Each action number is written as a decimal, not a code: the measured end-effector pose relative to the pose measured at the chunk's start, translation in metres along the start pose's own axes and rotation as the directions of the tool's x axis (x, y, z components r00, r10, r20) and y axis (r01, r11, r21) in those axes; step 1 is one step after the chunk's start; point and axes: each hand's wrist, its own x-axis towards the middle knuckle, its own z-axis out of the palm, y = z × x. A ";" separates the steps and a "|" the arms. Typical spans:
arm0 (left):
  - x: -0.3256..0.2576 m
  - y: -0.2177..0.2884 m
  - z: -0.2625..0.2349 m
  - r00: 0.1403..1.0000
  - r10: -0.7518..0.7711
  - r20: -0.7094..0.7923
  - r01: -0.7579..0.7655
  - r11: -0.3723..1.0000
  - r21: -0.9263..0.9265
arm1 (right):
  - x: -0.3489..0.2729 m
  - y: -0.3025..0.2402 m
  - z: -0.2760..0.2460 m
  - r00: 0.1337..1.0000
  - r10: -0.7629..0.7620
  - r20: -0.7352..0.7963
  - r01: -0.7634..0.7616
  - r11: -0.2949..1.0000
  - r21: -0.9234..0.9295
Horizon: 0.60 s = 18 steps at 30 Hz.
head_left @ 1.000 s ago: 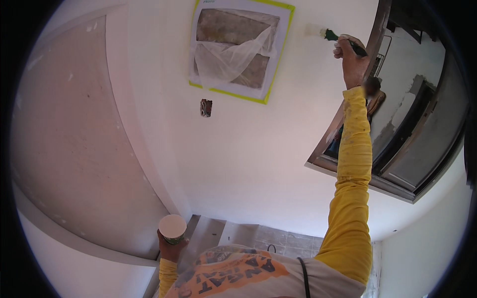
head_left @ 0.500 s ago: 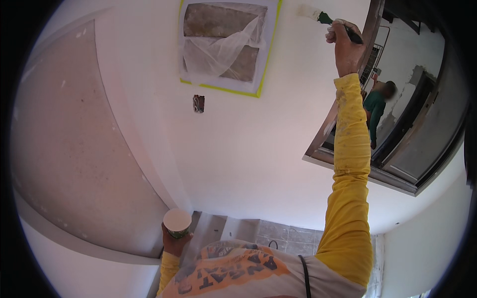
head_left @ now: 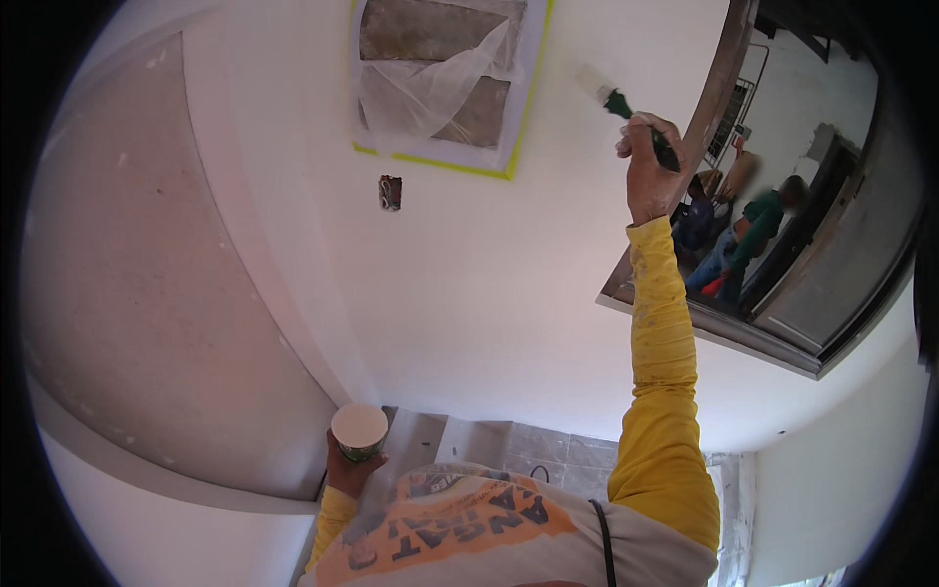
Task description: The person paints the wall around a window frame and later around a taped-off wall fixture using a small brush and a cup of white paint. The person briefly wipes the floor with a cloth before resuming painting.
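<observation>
A paintbrush [head_left: 616,103] with a green ferrule and a dark handle is gripped in my right hand [head_left: 650,166], its pale bristles against the white wall [head_left: 469,284]. That arm reaches high, close beside the window frame. Low on the left, my left hand [head_left: 352,470] is wrapped round a tub [head_left: 360,430] of white paint with a green, patterned side; the tub is held upright. Both forearms wear yellow sleeves.
Above the middle is a wall recess [head_left: 435,93] under clear plastic with yellow-green tape round it. A socket hole [head_left: 390,194] lies below. Through the dark window frame [head_left: 719,328] people [head_left: 753,235] are visible. Grey stair steps [head_left: 474,440] run beneath me.
My right hand has moved down and slightly left along the wall with the paintbrush. The tub has shifted slightly up and right. More people show through the window.
</observation>
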 end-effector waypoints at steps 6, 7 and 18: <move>0.000 0.002 0.005 0.999 0.024 0.027 -0.024 1.000 -0.008 | -0.026 0.015 -0.005 0.987 -0.089 -0.134 0.097 0.994 0.055; 0.000 0.001 0.005 0.999 0.021 0.042 -0.019 0.999 -0.032 | -0.028 0.016 -0.006 1.000 -0.002 -0.002 0.002 1.000 0.002; -0.004 0.001 0.005 0.998 0.058 0.012 -0.059 0.991 0.120 | -0.074 0.037 -0.013 0.993 0.117 0.008 -0.116 0.993 -0.036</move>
